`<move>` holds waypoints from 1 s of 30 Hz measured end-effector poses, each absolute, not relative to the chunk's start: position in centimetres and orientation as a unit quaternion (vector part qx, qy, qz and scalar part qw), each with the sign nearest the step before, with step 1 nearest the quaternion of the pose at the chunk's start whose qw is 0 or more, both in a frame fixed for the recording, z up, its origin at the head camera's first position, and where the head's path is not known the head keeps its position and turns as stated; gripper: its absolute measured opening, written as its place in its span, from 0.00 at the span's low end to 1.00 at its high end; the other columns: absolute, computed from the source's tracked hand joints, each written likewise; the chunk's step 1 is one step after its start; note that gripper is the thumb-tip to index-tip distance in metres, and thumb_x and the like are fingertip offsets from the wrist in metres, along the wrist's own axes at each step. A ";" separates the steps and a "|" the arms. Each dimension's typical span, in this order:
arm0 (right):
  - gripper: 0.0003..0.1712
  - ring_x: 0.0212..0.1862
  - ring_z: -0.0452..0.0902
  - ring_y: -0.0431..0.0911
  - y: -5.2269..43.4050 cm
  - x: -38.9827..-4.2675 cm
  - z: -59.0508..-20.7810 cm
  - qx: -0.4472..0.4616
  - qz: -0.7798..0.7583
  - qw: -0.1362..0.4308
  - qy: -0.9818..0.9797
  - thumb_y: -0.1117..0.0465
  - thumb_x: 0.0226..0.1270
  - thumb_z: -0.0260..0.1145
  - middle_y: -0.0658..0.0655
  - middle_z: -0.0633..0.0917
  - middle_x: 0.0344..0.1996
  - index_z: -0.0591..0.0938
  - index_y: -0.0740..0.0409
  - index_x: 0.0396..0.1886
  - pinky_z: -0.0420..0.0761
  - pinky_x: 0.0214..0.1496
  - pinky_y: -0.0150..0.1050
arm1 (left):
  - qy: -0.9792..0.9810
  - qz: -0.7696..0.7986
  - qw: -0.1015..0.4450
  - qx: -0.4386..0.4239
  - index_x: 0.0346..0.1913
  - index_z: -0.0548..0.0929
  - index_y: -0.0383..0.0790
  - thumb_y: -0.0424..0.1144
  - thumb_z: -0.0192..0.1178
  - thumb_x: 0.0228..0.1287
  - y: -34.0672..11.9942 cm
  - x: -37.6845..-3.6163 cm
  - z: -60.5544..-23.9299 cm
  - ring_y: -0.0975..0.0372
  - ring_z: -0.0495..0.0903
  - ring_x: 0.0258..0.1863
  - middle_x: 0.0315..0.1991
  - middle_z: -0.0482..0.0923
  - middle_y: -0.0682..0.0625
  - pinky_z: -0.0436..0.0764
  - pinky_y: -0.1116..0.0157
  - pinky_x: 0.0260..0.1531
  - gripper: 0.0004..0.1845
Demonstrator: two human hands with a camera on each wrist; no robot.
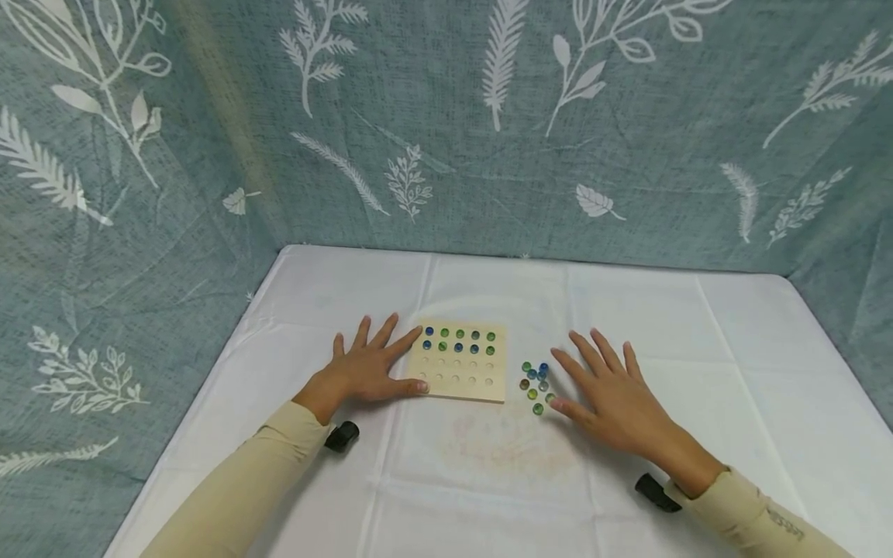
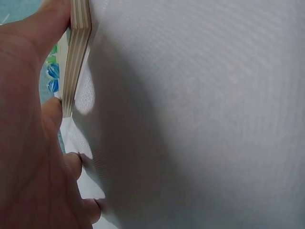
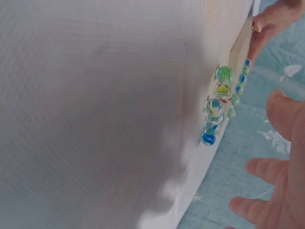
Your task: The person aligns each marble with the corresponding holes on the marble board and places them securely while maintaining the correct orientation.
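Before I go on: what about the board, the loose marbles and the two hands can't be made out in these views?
- Wooden board: left wrist view shows only its edge.
- Loose marbles: head view too small to count; right hand may cover some.
- Left hand: left wrist view cuts it off at the frame edge.
- Empty holes: faint, too small to count.

Before me a bench [image 1: 732, 364] under a creased white cloth [image 1: 488, 480] stands enclosed on three sides by blue-grey curtains [image 1: 446, 116] printed with white leaves and ferns.
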State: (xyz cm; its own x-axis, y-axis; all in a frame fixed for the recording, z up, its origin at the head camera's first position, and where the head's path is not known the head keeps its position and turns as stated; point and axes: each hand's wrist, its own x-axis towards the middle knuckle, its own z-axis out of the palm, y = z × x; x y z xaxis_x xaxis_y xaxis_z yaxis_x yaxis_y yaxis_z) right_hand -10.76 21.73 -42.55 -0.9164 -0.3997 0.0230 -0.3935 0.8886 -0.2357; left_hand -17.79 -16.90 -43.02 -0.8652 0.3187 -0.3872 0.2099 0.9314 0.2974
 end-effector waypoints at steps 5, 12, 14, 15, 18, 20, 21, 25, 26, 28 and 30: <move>0.41 0.85 0.45 0.67 21.9 -11.2 -42.5 -0.209 -0.123 0.013 0.970 0.36 0.75 0.63 0.62 0.59 0.83 0.66 0.45 0.81 0.44 0.77 0.78 | 0.956 0.128 0.225 0.141 0.85 0.48 0.63 0.78 0.57 0.62 -17.0 -17.8 -43.1 0.35 0.25 0.84 0.88 0.31 0.45 0.32 0.23 0.72 0.55; 0.41 0.84 0.47 0.68 22.2 -11.6 -42.9 -0.222 -0.133 0.010 0.966 0.37 0.72 0.67 0.63 0.61 0.82 0.70 0.44 0.80 0.45 0.76 0.79 | 0.954 0.134 0.228 0.141 0.85 0.47 0.64 0.78 0.58 0.61 -17.1 -17.8 -43.2 0.36 0.23 0.84 0.88 0.30 0.46 0.31 0.23 0.72 0.55; 0.40 0.83 0.48 0.69 22.2 -11.8 -43.1 -0.229 -0.134 0.004 0.964 0.37 0.72 0.67 0.64 0.63 0.82 0.71 0.44 0.79 0.46 0.76 0.80 | 0.955 0.134 0.224 0.141 0.85 0.47 0.64 0.78 0.58 0.61 -17.1 -17.8 -43.3 0.36 0.23 0.84 0.88 0.30 0.45 0.31 0.22 0.72 0.55; 0.40 0.83 0.49 0.69 22.2 -11.8 -43.2 -0.231 -0.135 0.002 0.963 0.38 0.71 0.68 0.64 0.63 0.81 0.71 0.44 0.78 0.47 0.75 0.80 | 0.955 0.134 0.223 0.141 0.85 0.47 0.64 0.78 0.58 0.61 -17.1 -17.8 -43.3 0.36 0.23 0.84 0.88 0.30 0.46 0.31 0.22 0.72 0.55; 0.40 0.83 0.50 0.69 22.3 -11.9 -43.3 -0.230 -0.148 -0.002 0.962 0.39 0.70 0.70 0.64 0.65 0.80 0.73 0.45 0.77 0.48 0.75 0.81 | 0.955 0.134 0.220 0.144 0.85 0.48 0.63 0.78 0.58 0.62 -17.1 -17.9 -43.4 0.35 0.24 0.84 0.88 0.30 0.45 0.31 0.22 0.71 0.55; 0.39 0.82 0.52 0.69 22.3 -11.8 -43.3 -0.224 -0.159 -0.004 0.962 0.40 0.69 0.71 0.65 0.66 0.80 0.74 0.47 0.76 0.48 0.75 0.81 | 0.955 0.135 0.220 0.145 0.85 0.48 0.63 0.77 0.58 0.62 -17.1 -17.8 -43.3 0.35 0.23 0.84 0.88 0.30 0.45 0.31 0.22 0.71 0.55; 0.39 0.82 0.52 0.69 22.2 -11.8 -43.3 -0.220 -0.165 -0.004 0.961 0.41 0.69 0.71 0.65 0.67 0.79 0.75 0.48 0.75 0.48 0.75 0.80 | 0.955 0.137 0.218 0.146 0.85 0.48 0.63 0.77 0.58 0.62 -17.1 -17.8 -43.3 0.35 0.24 0.84 0.88 0.31 0.45 0.31 0.22 0.71 0.55; 0.35 0.81 0.56 0.69 22.1 -11.4 -43.5 -0.206 -0.194 -0.011 0.959 0.46 0.68 0.74 0.66 0.71 0.77 0.79 0.52 0.71 0.49 0.74 0.81 | 0.954 0.139 0.221 0.145 0.85 0.47 0.63 0.76 0.59 0.62 -17.1 -17.8 -43.3 0.35 0.23 0.83 0.87 0.29 0.45 0.30 0.22 0.71 0.55; 0.34 0.80 0.57 0.69 22.0 -11.3 -43.5 -0.202 -0.202 -0.013 0.958 0.47 0.67 0.75 0.67 0.72 0.76 0.80 0.53 0.70 0.50 0.74 0.81 | 0.954 0.140 0.222 0.145 0.85 0.47 0.63 0.76 0.59 0.62 -17.0 -17.8 -43.4 0.35 0.22 0.83 0.87 0.29 0.45 0.30 0.22 0.71 0.55; 0.31 0.79 0.59 0.70 21.9 -11.1 -43.6 -0.197 -0.219 -0.018 0.955 0.49 0.67 0.75 0.67 0.74 0.74 0.83 0.54 0.66 0.51 0.73 0.81 | 0.953 0.141 0.224 0.145 0.85 0.47 0.63 0.76 0.59 0.63 -17.0 -17.8 -43.4 0.36 0.22 0.83 0.87 0.28 0.45 0.29 0.22 0.71 0.55; 0.27 0.78 0.61 0.71 21.8 -10.9 -43.8 -0.194 -0.231 -0.021 0.953 0.51 0.66 0.76 0.68 0.76 0.72 0.86 0.55 0.62 0.52 0.73 0.82 | 0.953 0.144 0.225 0.145 0.85 0.47 0.63 0.76 0.59 0.63 -17.0 -17.8 -43.4 0.36 0.22 0.83 0.87 0.29 0.45 0.29 0.22 0.71 0.55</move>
State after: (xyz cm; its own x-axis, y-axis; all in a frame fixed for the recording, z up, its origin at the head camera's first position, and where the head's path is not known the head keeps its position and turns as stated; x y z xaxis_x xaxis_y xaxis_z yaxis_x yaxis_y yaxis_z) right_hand -10.89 21.78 -43.76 -0.9235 -0.3608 0.1305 -0.3805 0.8174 -0.4325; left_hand -17.79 -16.95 -43.39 -0.8566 0.3419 -0.3864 0.2121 0.9161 0.3402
